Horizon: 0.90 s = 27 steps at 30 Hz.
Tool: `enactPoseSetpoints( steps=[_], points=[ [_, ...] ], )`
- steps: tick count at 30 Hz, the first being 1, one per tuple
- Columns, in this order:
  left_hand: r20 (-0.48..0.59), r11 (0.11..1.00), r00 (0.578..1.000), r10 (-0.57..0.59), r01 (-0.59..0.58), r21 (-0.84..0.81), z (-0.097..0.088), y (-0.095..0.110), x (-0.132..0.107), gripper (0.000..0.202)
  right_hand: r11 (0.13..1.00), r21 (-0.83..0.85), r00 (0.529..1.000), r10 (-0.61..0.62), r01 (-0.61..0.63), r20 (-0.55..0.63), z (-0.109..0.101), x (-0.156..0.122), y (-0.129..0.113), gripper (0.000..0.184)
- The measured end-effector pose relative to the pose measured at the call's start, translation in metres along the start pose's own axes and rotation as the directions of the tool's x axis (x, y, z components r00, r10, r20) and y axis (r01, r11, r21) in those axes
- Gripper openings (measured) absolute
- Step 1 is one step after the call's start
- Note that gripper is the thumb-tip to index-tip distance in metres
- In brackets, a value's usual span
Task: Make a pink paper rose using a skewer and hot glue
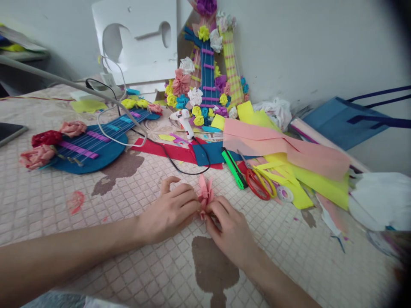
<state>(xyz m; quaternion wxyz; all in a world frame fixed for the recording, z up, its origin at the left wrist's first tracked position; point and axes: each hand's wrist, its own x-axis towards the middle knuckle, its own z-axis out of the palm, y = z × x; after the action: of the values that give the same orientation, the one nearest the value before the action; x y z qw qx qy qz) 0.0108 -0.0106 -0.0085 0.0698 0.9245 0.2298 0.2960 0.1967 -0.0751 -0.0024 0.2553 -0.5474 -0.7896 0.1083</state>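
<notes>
A small pink paper flower (205, 193) with folded petals stands upright between my two hands on the quilted cloth. My left hand (170, 211) is closed round its left side, fingertips pinching the base. My right hand (229, 229) pinches the base from the right, fingers curled. Both hands rest low on the cloth near the front middle. The flower's lower part is hidden by my fingers.
Red-handled scissors (258, 182), a green cutter (234, 169) and a tape roll (284, 193) lie right of the hands. Pink and yellow paper sheets (289, 154) pile beyond. A white glue gun (185, 122) with black cord, a blue paper guitar (93, 143) and a decorated guitar (207, 72) stand behind.
</notes>
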Motion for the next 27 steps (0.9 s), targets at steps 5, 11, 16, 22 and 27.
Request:
enactPoseSetpoints(
  steps=[5, 11, 16, 22, 27],
  points=[
    [0.002, 1.000, 1.000, -0.008, 0.008, 0.008, 0.0000, -0.0002, 0.0015, 0.009, 1.000, 0.023, 1.000, 0.013, -0.014, 0.012, 0.0004, 0.0000, 0.0002, 0.009],
    [-0.002, 0.999, 1.000, 0.021, -0.021, 0.048, 0.0019, 0.0019, 0.0027, 0.007, 0.999, 0.031, 0.999, 0.034, -0.034, 0.015, 0.0014, -0.0012, -0.0004, 0.009],
    [0.008, 0.997, 0.999, 0.051, -0.051, 0.060, 0.0027, 0.0020, 0.0024, 0.010, 0.999, 0.019, 0.999, 0.032, -0.032, 0.011, 0.0009, -0.0013, -0.0003, 0.008],
    [0.015, 0.994, 0.997, 0.075, -0.076, 0.083, 0.0022, 0.0011, 0.0036, 0.015, 0.999, -0.022, 1.000, 0.024, -0.024, 0.005, -0.0016, 0.0004, 0.0005, 0.009],
    [-0.002, 0.994, 0.997, 0.076, -0.075, 0.085, 0.0023, 0.0023, 0.0048, 0.013, 0.999, 0.013, 0.999, 0.040, -0.041, 0.028, -0.0011, 0.0004, 0.0002, 0.009]
  ],
)
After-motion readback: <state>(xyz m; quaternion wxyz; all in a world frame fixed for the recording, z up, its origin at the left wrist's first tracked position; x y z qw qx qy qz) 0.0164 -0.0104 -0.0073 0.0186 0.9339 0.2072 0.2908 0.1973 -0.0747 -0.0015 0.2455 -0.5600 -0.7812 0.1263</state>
